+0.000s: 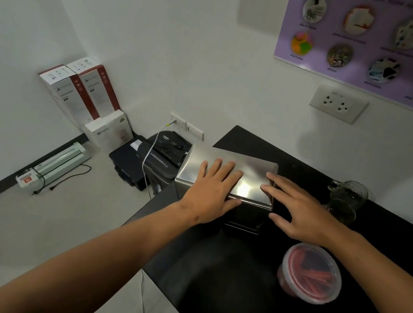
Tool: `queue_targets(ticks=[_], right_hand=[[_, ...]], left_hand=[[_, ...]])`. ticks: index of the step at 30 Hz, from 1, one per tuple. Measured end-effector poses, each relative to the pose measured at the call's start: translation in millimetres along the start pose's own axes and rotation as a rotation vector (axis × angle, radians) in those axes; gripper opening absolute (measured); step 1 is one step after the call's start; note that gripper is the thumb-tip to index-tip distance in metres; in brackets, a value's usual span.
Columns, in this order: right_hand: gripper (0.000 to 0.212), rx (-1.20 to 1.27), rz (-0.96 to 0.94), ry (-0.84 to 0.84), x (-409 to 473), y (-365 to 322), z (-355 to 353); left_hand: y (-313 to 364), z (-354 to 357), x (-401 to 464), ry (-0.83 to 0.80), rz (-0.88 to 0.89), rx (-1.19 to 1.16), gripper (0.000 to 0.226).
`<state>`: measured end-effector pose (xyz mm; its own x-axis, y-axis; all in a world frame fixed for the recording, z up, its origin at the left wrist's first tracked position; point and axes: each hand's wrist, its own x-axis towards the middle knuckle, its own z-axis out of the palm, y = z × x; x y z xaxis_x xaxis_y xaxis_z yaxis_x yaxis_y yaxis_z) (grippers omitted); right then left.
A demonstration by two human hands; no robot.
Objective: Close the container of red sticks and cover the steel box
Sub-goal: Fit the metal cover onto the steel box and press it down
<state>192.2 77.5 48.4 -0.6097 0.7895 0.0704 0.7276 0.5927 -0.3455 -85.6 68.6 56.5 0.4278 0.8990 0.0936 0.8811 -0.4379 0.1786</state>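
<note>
A steel box (pixel 247 215) stands at the left end of the black counter (pixel 234 282), with its flat steel lid (pixel 241 166) lying on top. My left hand (pixel 210 192) rests flat on the lid, fingers spread. My right hand (pixel 299 214) is at the box's right front corner, fingertips touching the lid edge, fingers apart. Near the counter's front right sits a round clear plastic container of red sticks (pixel 311 274) with its clear lid on.
A glass mug (pixel 347 200) stands right of the box. On the floor to the left are a black shredder (pixel 164 158), a white cable, stacked cartons (pixel 85 94) and a laminator (pixel 61 160). A wall socket (pixel 338 104) and a purple poster hang above.
</note>
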Motion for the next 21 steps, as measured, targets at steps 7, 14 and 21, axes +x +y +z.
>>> queue_targets(ticks=[7, 14, 21], right_hand=[[0.072, -0.013, 0.019, 0.055, 6, 1, 6], [0.074, 0.044, 0.039, 0.064, 4, 1, 8], [0.077, 0.056, 0.041, 0.077, 2, 0, 10]], left_hand=[[-3, 0, 0, -0.008, 0.011, 0.008, 0.071], [1, -1, 0, 0.006, 0.032, 0.043, 0.07], [12, 4, -3, 0.104, 0.14, 0.032, 0.059]])
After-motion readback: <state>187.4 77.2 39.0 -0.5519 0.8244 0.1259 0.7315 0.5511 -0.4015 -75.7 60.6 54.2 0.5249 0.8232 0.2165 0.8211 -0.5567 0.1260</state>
